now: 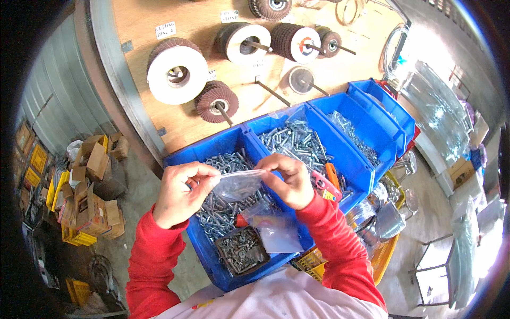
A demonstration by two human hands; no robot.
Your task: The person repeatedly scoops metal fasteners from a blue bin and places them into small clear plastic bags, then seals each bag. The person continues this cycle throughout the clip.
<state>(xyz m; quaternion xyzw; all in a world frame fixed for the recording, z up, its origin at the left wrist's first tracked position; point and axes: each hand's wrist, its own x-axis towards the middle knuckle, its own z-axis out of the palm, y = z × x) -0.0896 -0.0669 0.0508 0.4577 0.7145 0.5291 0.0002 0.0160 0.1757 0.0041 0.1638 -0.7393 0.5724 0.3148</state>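
Observation:
A clear zip-top plastic bag (237, 188) is stretched between my two hands, above a blue bin (197, 254) of loose bolts (211, 219). My left hand (181, 192) pinches one end of its upper edge between thumb and fingers. At the other end, my right hand (291, 181) pinches the same edge. The bag hangs slack, and no contents show clearly in it. Below it in the bin lie a dark square tray of small bolts and washers (241, 250) and another clear plastic bag (280, 234).
More blue bins (348, 159) of fasteners run to the right, with an orange-handled tool (332, 176) by my right hand. Abrasive discs (178, 72) hang from rods on a wooden board (135, 32). Cardboard boxes (87, 210) stand at left; a yellow crate (387, 260) sits lower right.

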